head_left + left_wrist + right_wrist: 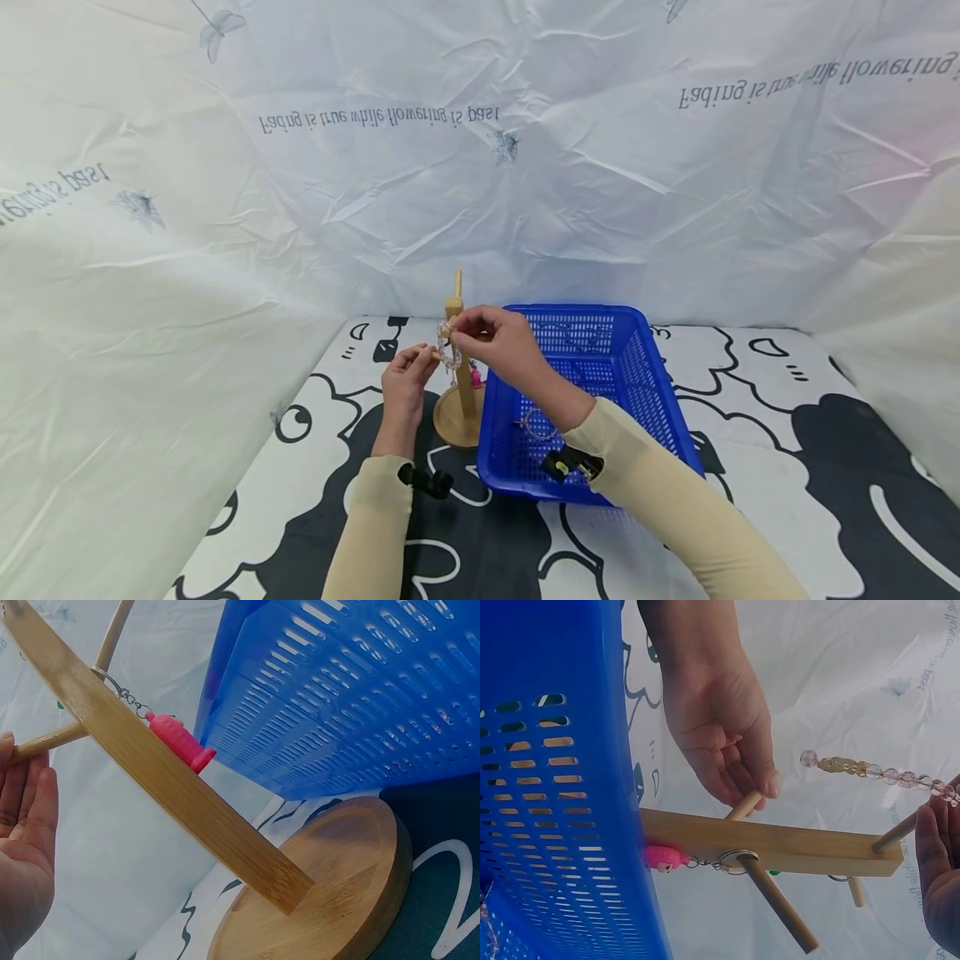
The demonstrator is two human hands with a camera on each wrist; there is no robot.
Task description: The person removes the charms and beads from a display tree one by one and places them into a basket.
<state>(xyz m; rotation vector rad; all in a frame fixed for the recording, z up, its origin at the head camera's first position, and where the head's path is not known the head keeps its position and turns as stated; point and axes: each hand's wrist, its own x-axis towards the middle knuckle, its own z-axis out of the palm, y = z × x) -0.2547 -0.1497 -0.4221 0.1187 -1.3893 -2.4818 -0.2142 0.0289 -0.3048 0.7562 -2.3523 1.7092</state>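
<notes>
A wooden stand (pixel 465 387) with side pegs rises from a round base (pixel 345 877). My left hand (pixel 405 387) pinches the end of one peg (pixel 52 741), its thumb and fingertips around the tip. On the far side, my right hand (pixel 502 342) holds a bracelet of clear pinkish beads (pixel 907 778) by the upper part of the stand. The bracelet hangs down beside the post, with a gold-coloured piece near its lower end. A pink figure keychain (pixel 176 742) dangles by its ring from another peg (pixel 780 906).
A blue perforated basket (pixel 637 350) stands right beside the stand, under my right forearm. Inside it lies another beaded bracelet (pixel 538 425). The cloth (pixel 757 433) beneath has a black and white cartoon print. A pale printed sheet (pixel 480 208) hangs behind.
</notes>
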